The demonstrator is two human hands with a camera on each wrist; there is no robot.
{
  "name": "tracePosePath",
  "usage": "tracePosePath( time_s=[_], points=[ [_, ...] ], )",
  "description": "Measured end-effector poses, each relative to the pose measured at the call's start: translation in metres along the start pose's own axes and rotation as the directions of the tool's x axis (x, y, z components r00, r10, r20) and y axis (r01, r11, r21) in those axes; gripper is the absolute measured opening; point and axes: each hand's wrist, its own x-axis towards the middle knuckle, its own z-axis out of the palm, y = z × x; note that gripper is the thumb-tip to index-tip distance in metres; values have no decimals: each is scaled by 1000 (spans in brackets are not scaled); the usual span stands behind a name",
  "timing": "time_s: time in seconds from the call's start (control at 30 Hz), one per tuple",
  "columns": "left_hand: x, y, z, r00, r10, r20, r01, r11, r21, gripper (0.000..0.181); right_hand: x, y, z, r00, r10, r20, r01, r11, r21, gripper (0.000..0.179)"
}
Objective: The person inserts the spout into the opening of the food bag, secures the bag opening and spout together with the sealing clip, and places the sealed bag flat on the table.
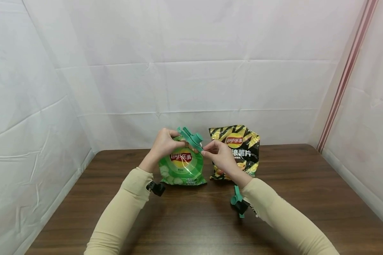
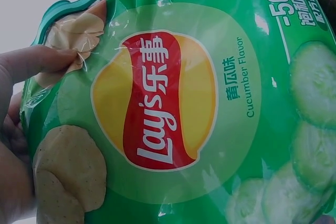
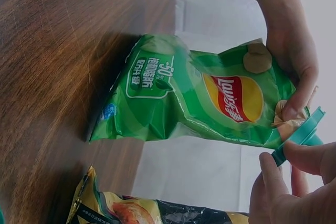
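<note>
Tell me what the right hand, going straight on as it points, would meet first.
Probably the cucumber-flavor Lay's bag, near its top, past the green clip the right hand pinches; depth is unclear.

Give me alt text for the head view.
A person's left hand grips the top of a green Lay's bag while the right hand holds a teal bag clip there. A black-and-yellow Lay's bag stands to the right; a second clip lies on the wooden table.
</note>
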Motion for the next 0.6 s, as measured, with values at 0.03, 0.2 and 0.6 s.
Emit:
tracePosePath(
  time_s=[0.03, 0.2, 0.6],
  points=[
    [0, 0, 0, 1000, 1, 1, -1, 1000, 3, 14, 0, 0, 0, 1000, -2, 1, 2, 1000, 2, 16],
    [-1, 0, -1, 1000, 1, -1, -1, 1000, 18, 15, 1, 0, 1, 1000, -17, 20, 17, 1000, 20, 27],
    [-1, 3, -2, 1000, 15, -10, -14, 998, 56, 24, 5, 1, 4, 998, 18, 53, -23, 996, 86, 35]
  ],
)
